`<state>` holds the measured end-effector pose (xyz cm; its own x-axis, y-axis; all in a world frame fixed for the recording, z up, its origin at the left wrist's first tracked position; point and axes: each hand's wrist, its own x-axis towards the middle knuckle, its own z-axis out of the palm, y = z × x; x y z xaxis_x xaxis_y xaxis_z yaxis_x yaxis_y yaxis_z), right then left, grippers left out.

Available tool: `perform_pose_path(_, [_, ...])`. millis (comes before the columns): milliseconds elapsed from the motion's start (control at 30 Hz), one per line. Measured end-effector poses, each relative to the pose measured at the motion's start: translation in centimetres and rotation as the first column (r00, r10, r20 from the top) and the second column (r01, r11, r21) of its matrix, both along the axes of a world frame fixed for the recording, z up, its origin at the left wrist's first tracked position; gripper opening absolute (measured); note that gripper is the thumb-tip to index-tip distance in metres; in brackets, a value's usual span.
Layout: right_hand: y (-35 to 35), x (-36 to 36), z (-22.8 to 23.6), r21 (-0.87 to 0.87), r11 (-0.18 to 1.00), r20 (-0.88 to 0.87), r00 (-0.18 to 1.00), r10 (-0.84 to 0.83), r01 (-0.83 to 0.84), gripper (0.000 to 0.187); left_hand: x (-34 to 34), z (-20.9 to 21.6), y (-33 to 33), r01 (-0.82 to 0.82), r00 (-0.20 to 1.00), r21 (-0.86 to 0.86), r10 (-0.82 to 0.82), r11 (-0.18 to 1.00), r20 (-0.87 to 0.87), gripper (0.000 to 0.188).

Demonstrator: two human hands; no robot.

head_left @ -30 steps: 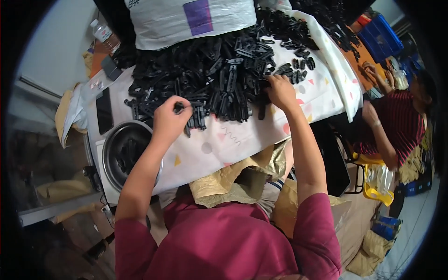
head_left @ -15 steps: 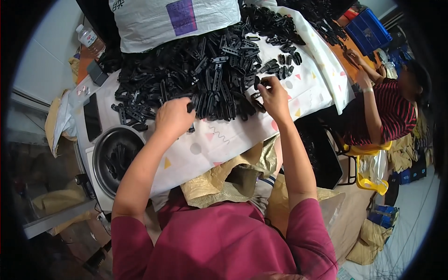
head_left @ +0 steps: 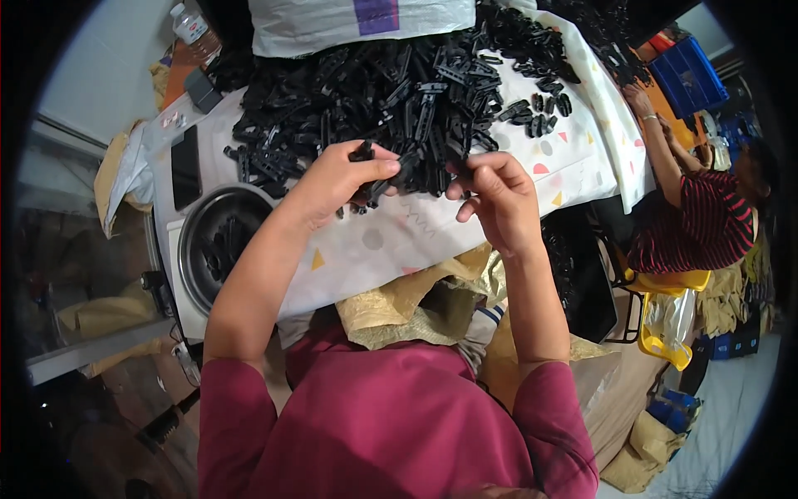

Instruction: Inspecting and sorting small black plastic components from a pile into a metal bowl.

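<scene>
A large heap of small, elongated black plastic parts [head_left: 287,116] covers the table's far half. At its near edge, my left hand [head_left: 337,183] is closed around black plastic pieces [head_left: 363,153], some poking out between thumb and fingers. Just to the right, my right hand [head_left: 507,200] has thumb and fingers pinched together, with a dark plastic piece [head_left: 460,167] at the fingertips. The pieces in both hands blend with the heap behind, so their exact shape and number are hard to make out. A smaller loose group of the parts [head_left: 540,112] lies to the right.
A round metal pan [head_left: 184,237] holding several black parts stands at left beside a dark phone [head_left: 187,166]. Behind the heap rests a white woven sack [head_left: 332,29]. A bottle [head_left: 193,33] stands far left. Another person [head_left: 698,212] works at right near a blue crate [head_left: 688,75].
My left hand has moved right and turned, showing its thumb and the pieces. My right hand has come slightly nearer to it. The whole view has shifted; the other person's arms have moved.
</scene>
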<state>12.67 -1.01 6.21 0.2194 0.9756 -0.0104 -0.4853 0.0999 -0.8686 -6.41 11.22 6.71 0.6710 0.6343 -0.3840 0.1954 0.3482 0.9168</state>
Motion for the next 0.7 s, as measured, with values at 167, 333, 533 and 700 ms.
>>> perform_pose_path(167, [-0.9,-2.7,2.2,0.073,0.993,0.418,0.907,0.052,-0.09,0.017,-0.8,1.5,-0.8,0.059,0.995,-0.144,-0.047,0.988,0.087,0.022])
perform_pose_path(333, [-1.3,-3.5,3.0,0.245,0.962,0.833,0.535,-0.143,-0.123,0.017,-0.6,3.1,-2.3,0.126,0.989,0.256,-0.142,0.958,0.044,0.019])
perform_pose_path(533, [-1.8,-3.9,2.0,0.436,0.899,0.837,0.39,-0.384,-0.05,0.02,-1.1,3.8,-2.9,0.188,0.963,0.839,-0.262,0.51,-0.057,0.032])
perform_pose_path(700, [-1.4,-5.3,1.8,0.243,0.95,0.789,0.529,-0.311,0.197,0.032,-1.0,1.7,-3.7,0.155,0.984,0.911,-0.145,0.382,-0.107,0.03])
